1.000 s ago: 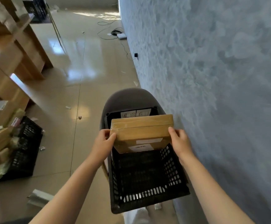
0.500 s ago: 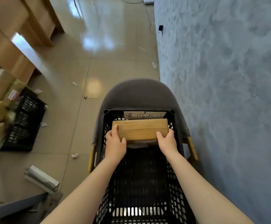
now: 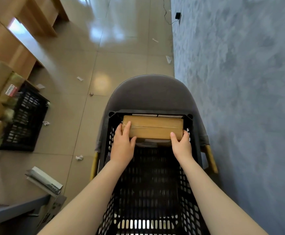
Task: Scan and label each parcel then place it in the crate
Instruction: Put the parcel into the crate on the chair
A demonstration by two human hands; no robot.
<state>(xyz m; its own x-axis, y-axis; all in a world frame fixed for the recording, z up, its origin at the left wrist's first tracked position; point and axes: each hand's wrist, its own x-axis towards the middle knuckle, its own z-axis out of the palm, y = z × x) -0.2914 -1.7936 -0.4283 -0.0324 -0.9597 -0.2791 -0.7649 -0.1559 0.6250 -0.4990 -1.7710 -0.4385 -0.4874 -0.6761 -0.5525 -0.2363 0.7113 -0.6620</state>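
Brown cardboard parcel [image 3: 152, 127], flat and oblong, clear tape along its centre seam and edges; a pale label shows partly on the lower face, its text too small to read. Location: inside the black crate [image 3: 191, 168], at the far end, standing on a long edge close against the far wall; whether it touches the crate floor cannot be told.

Crate: black perforated plastic, resting on the seat of a grey chair [image 3: 151, 94] beside the blue wall [image 3: 240, 82]. White paper slips show on the far wall behind the parcel.

Left hand [image 3: 124, 144]: grips the parcel's left end, fingers laid over the top, thumb beneath.
Right hand [image 3: 180, 144]: grips the right end, thumb on the near face, fingers curled round the corner.

Step in hand, by judgement: placing, the last step for this parcel.

Next move calls for: settling the parcel against the far wall so it does not tip, then loosening both hands and lifting them out.
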